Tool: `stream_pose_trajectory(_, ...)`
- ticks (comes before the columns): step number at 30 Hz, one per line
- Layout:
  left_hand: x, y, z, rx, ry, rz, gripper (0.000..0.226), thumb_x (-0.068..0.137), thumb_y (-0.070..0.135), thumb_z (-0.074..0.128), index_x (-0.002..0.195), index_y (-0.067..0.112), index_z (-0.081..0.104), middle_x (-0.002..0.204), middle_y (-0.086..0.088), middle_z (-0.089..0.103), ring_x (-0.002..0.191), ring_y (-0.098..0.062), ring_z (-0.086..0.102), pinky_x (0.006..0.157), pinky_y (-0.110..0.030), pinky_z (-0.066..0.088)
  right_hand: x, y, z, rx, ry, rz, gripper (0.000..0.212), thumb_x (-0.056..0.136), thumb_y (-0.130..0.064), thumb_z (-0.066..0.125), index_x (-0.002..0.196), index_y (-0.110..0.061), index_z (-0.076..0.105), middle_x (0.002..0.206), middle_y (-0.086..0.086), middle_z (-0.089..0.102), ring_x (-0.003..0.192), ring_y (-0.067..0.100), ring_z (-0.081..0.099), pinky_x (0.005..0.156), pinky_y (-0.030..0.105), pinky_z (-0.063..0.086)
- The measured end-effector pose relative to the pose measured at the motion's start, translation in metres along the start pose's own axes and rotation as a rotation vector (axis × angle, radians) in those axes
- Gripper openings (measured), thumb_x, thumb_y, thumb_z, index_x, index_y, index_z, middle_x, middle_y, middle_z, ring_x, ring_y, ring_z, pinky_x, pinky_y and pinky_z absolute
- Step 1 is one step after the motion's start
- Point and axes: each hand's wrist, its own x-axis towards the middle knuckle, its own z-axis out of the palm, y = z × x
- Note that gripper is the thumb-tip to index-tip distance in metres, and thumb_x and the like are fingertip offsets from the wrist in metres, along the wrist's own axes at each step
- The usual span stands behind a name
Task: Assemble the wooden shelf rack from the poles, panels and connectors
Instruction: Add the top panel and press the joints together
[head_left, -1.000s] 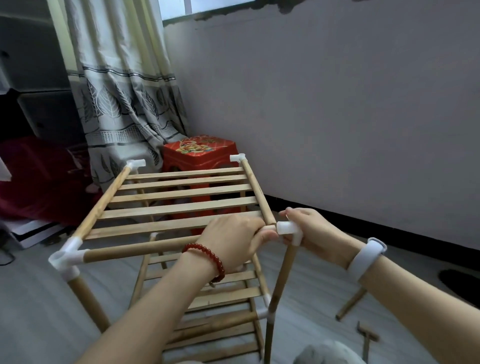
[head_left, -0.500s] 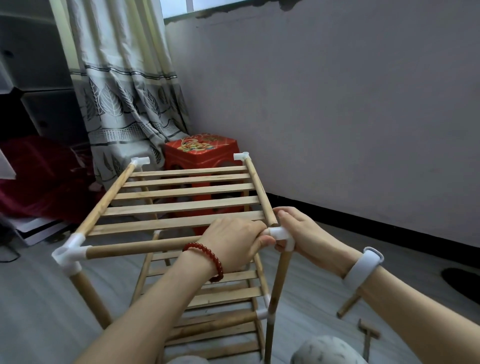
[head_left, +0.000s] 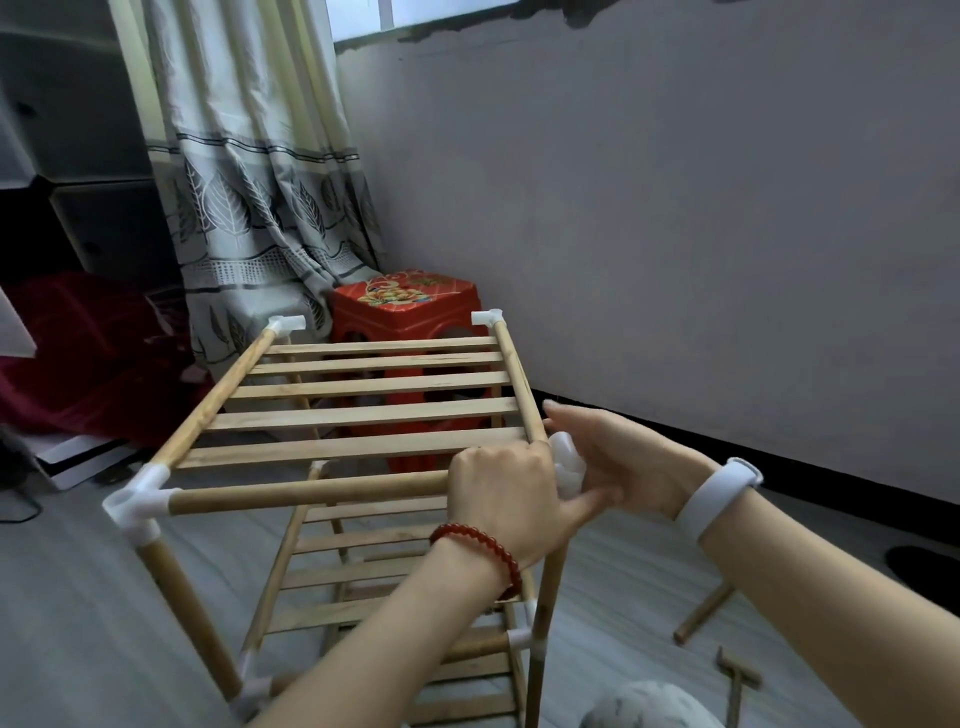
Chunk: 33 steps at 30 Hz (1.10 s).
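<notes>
The wooden rack stands in front of me with a slatted top panel (head_left: 363, 415) and a lower shelf (head_left: 389, 571). My left hand (head_left: 504, 499) grips the right end of the front pole (head_left: 311, 488). Right beside it sits the white corner connector (head_left: 566, 460), at the near end of the right side rail (head_left: 519, 384) and above the front right leg (head_left: 550, 597). My right hand (head_left: 628, 462) cups this connector, thumb below it and index finger stretched along the rail. White connectors (head_left: 137, 504) cap the other corners.
A loose pole (head_left: 701, 613) and a small wooden T-piece (head_left: 737, 680) lie on the floor at the right. A red stool (head_left: 405, 306) stands behind the rack by the curtain (head_left: 249, 208). The wall runs along the right. Red cloth (head_left: 78, 353) lies at the left.
The corner connector has shifted left against the side rail's end. My right hand's fingers have loosened from a tight curl, and my left hand has stayed on the front pole.
</notes>
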Motion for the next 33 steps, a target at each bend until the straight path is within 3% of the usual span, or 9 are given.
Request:
stream_pose_trajectory(6,-0.001,0.009,-0.003,-0.007,0.076,-0.212,0.072,0.075,0.066,0.014,0.059,0.019,0.066,0.054,0.002,0.062,0.052,-0.018,0.059,0.058,-0.027,0.035,0.01,-0.016,-0.001,-0.114,0.086,0.108,0.025,0.096,-0.029,0.048,0.098,-0.005,0.056,0.068,0.005,0.068,0.059,0.016,0.066,0.054,0.025,0.052)
stream_pose_trajectory(10,-0.003,0.005,-0.003,-0.004,0.111,-0.249,0.064,0.074,0.068,0.027,0.049,0.02,0.059,0.045,0.003,0.056,0.046,-0.017,0.051,0.067,-0.034,0.039,0.016,-0.018,0.003,-0.176,0.171,0.075,0.009,0.089,-0.014,0.059,0.085,-0.006,0.056,0.056,0.003,0.062,0.049,0.016,0.061,0.049,0.024,0.049)
stream_pose_trajectory(14,-0.016,-0.012,-0.006,-0.018,0.158,-0.193,0.054,0.074,0.066,0.034,0.052,0.022,0.057,0.048,0.006,0.054,0.052,-0.015,0.051,0.071,-0.035,0.038,0.021,-0.014,0.009,-0.313,0.185,0.061,0.009,0.083,-0.018,0.064,0.084,-0.01,0.06,0.067,0.004,0.062,0.063,0.017,0.058,0.062,0.027,0.049)
stream_pose_trajectory(20,-0.04,-0.064,-0.022,-0.02,0.196,-0.167,0.043,0.072,0.06,0.038,0.06,0.022,0.054,0.058,0.007,0.055,0.064,-0.016,0.054,0.081,-0.042,0.035,0.029,-0.006,0.046,-0.36,0.1,0.008,0.016,0.086,-0.029,0.062,0.082,-0.013,0.061,0.062,0.002,0.069,0.052,0.009,0.062,0.051,0.019,0.045)
stream_pose_trajectory(23,-0.055,-0.096,-0.026,-0.075,0.22,-0.182,0.038,0.072,0.055,0.04,0.062,0.021,0.053,0.061,0.009,0.053,0.067,-0.016,0.052,0.089,-0.046,0.035,0.032,0.0,0.063,-0.557,0.148,-0.181,0.016,0.091,-0.025,0.055,0.085,-0.014,0.065,0.068,0.002,0.072,0.057,0.006,0.063,0.055,0.019,0.045)
stream_pose_trajectory(26,-0.08,-0.13,-0.025,-0.13,0.24,-0.216,0.034,0.075,0.056,0.042,0.064,0.024,0.047,0.064,0.011,0.047,0.07,-0.014,0.046,0.096,-0.052,0.033,0.04,0.013,0.073,-1.225,0.404,-0.689,0.016,0.09,-0.022,0.052,0.103,-0.019,0.061,0.088,-0.007,0.065,0.085,0.013,0.056,0.072,0.026,0.04)
stream_pose_trajectory(28,-0.094,-0.143,-0.023,-0.16,0.261,-0.262,0.035,0.076,0.059,0.044,0.068,0.025,0.045,0.069,0.011,0.045,0.075,-0.013,0.044,0.104,-0.052,0.023,0.046,0.017,0.085,-1.507,0.26,-0.985,0.034,0.089,-0.024,0.056,0.122,-0.021,0.056,0.115,-0.001,0.057,0.111,0.02,0.047,0.091,0.034,0.033)
stream_pose_trajectory(30,-0.102,-0.151,-0.022,-0.209,0.289,-0.279,0.034,0.076,0.058,0.047,0.072,0.024,0.044,0.072,0.01,0.043,0.076,-0.013,0.043,0.109,-0.048,0.017,0.058,0.014,0.103,-1.652,0.017,-1.021,0.045,0.088,-0.033,0.059,0.131,-0.025,0.05,0.128,-0.001,0.05,0.124,0.019,0.041,0.106,0.042,0.025)
stream_pose_trajectory(33,-0.107,-0.173,-0.027,-0.296,0.293,-0.274,0.034,0.072,0.053,0.05,0.074,0.019,0.044,0.077,0.005,0.043,0.082,-0.016,0.044,0.112,-0.037,0.011,0.077,0.009,0.136,-1.786,-0.079,-0.968,0.041,0.09,-0.048,0.052,0.126,-0.028,0.052,0.123,-0.001,0.044,0.108,0.018,0.048,0.103,0.043,0.03)
